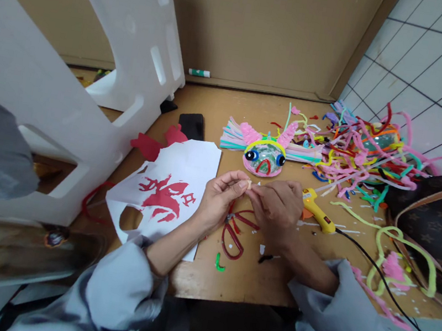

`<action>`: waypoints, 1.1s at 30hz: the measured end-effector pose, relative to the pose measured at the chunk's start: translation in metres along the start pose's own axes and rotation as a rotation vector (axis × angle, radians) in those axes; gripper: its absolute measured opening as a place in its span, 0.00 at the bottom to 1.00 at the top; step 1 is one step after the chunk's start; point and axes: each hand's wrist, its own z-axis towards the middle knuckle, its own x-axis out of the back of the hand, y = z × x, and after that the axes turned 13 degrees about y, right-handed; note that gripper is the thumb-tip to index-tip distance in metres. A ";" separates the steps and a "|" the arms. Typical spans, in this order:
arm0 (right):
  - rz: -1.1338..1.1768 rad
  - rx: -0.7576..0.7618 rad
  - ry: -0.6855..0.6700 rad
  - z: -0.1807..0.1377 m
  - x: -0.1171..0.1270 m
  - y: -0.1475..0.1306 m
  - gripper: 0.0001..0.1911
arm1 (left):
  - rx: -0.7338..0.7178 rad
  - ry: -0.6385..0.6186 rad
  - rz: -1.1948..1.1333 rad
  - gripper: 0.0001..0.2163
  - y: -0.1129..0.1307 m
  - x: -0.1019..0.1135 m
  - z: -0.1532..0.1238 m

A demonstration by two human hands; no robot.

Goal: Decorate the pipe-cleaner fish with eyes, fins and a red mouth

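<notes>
My left hand (220,196) and my right hand (277,205) meet over the wooden table (244,281), fingertips pinched together on a tiny pale piece (249,183) that is too small to name. Just beyond them lies a pipe-cleaner creature face (264,158) with blue eyes, a red mouth and pink ears. Red-handled scissors (235,234) lie under my wrists. A yellow glue gun (318,210) rests right beside my right hand, its black cord trailing off to the right.
A white sheet with a red paper cutout (166,193) lies left of my hands, a black phone (192,125) behind it. A heap of coloured pipe cleaners (361,151) fills the back right. A brown patterned bag (441,228) sits far right; white foam frames (66,85) stand left.
</notes>
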 end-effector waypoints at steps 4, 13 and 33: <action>-0.004 -0.017 -0.019 0.000 -0.001 0.002 0.07 | 0.016 0.018 -0.015 0.16 0.000 0.000 0.000; -0.017 -0.079 -0.028 0.001 -0.002 -0.002 0.03 | -0.007 0.005 0.018 0.15 0.000 0.000 0.000; 0.274 -0.398 -0.149 0.010 0.000 -0.004 0.02 | 0.025 -0.016 -0.024 0.16 0.000 0.000 0.000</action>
